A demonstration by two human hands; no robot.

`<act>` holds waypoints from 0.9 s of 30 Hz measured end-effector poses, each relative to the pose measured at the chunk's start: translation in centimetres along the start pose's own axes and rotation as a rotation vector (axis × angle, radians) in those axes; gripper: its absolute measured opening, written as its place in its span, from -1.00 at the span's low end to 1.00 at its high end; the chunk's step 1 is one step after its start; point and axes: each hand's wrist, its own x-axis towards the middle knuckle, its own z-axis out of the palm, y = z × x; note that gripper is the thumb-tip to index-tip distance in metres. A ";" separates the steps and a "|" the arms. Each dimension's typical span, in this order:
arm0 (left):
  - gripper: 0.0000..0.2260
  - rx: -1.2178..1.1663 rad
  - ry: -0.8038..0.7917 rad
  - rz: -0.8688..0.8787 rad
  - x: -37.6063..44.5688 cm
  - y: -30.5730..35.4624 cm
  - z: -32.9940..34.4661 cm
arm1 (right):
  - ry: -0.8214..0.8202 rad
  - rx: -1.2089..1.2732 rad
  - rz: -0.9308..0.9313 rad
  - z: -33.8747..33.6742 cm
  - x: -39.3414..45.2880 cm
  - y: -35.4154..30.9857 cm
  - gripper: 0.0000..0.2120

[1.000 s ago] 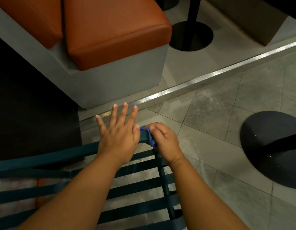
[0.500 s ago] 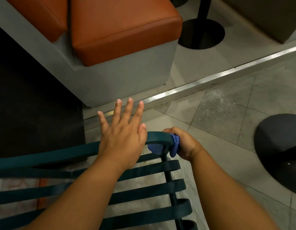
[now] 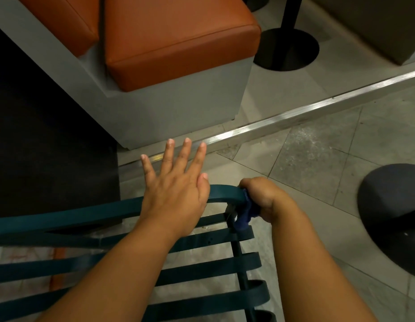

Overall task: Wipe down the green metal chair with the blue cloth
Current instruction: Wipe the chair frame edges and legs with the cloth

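The green metal chair (image 3: 202,268) fills the lower part of the view, its slats running left to right and its top rail curving down at the right end. My left hand (image 3: 176,184) lies flat on the top rail with fingers spread. My right hand (image 3: 262,198) is closed around the blue cloth (image 3: 245,214), pressing it against the rail's right corner and the upright post below it. Most of the cloth is hidden inside the fist.
A grey bench with orange cushions (image 3: 174,43) stands just ahead. A metal floor strip (image 3: 294,115) crosses the tiles diagonally. A black round table base (image 3: 285,48) sits at the top right, and a dark round base (image 3: 392,212) lies at the right edge.
My right hand has slid the cloth from the top of the rail's end around and down its right corner. My left hand has stayed on the rail.
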 end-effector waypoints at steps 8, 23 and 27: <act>-0.52 0.027 -0.022 -0.012 0.1 0.1 -0.1 | 0.512 -0.072 -0.648 9.2 -8.0 0.9 -0.60; -0.51 0.011 0.010 0.016 0.2 -0.4 0.3 | 0.122 0.073 -0.002 1.7 1.2 2.7 -0.87; -0.51 0.002 0.021 0.018 0.2 -0.5 0.4 | 0.204 0.064 -0.091 2.3 -1.8 1.1 -0.86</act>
